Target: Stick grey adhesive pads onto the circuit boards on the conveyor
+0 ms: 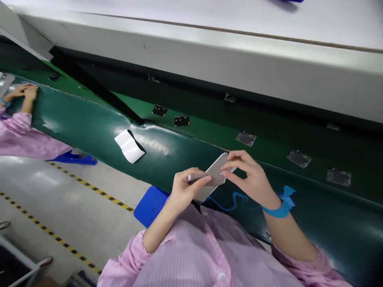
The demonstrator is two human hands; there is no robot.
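Note:
My left hand (185,189) is closed on a small grey pen-like tool (196,177) and also supports a flat grey-white card or sheet (214,175) from below. My right hand (249,175) pinches the upper edge of that same sheet with thumb and fingertips. A blue wrist strap (281,205) with a coiled blue cord (227,203) sits on my right wrist. Both hands hover over the dark green bench edge (167,159), above my pink striped sleeves.
Several small dark circuit pieces (245,138) lie in a row on the green conveyor belt (209,123). A folded white paper (129,146) rests on the bench. Another person's hands (22,93) in pink sleeves work at far left. A blue stool (149,205) stands below.

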